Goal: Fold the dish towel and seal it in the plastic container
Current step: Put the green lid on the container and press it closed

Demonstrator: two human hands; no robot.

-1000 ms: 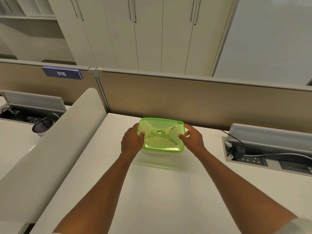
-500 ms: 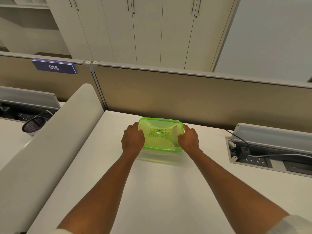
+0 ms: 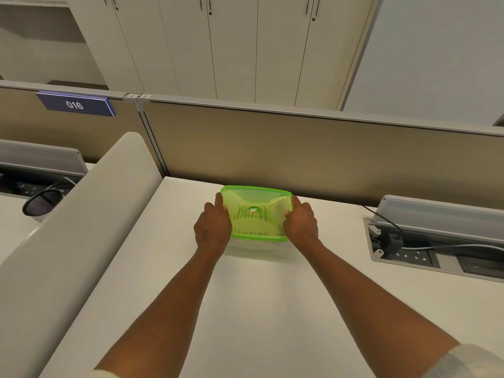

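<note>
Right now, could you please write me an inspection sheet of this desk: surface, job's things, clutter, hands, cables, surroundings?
Surface: white desk, bare in front of the container.
Job's things: clear plastic container near the partition, green lid on top; a striped item shows faintly through the lid, it cannot be identified as the towel.
Clutter: nothing seen on this desk.
Hands: left hand and right hand grip the lid's short edges.
Cables: black cable and grey cable at the open socket box.
Surroundings: beige partition, sign 016, cabinets, mesh cup on the neighbouring desk.
</note>
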